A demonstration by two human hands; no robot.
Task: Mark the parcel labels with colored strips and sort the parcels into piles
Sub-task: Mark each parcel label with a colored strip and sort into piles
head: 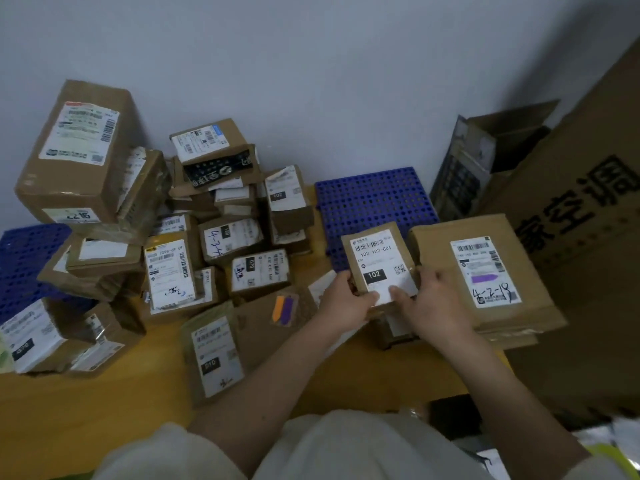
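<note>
Head view: parcel (379, 261) beside marked parcel (485, 271) is being gripped by left hand (346, 301) and right hand (424, 299); thumbs covering label risk a misplaced strip.

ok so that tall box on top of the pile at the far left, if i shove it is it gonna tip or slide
Probably tips rather than slides: the tall box stands on end, leaning, perched on smaller uneven parcels. It looks stiff, since its cardboard edges are square and undented. Its weight can't be judged, but being the bulkiest in the pile, it likely needs both hands.
</note>
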